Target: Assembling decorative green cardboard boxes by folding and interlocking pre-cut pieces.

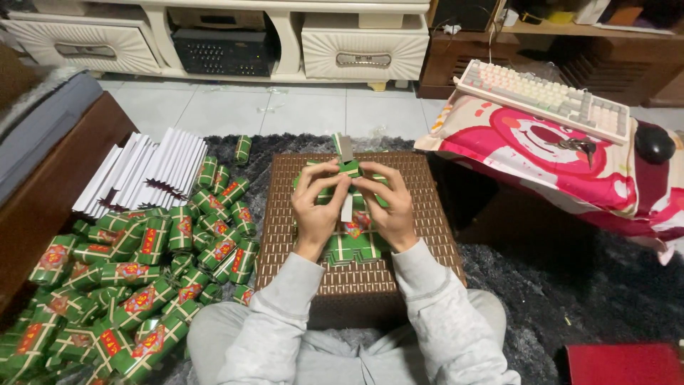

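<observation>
Both hands pinched a green printed card blank (349,168) above the woven brown surface (420,235): the left hand (315,207) and right hand (386,203) each had fingertips pressed together on its upper fold. The blank sat between the two grips, its lower flaps hanging toward the wrists. Uneven pressure could likely have creased it crooked, or let it slip onto the stack (353,248) beneath.

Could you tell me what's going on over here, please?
A person sits on a dark rug at a low woven table, folding a green printed card into shape with both hands. The left hand and right hand pinch it from either side, above a stack of flat green cards on the table. A big pile of finished green boxes lies on the floor to the person's left, beside white flat sheets.
</observation>
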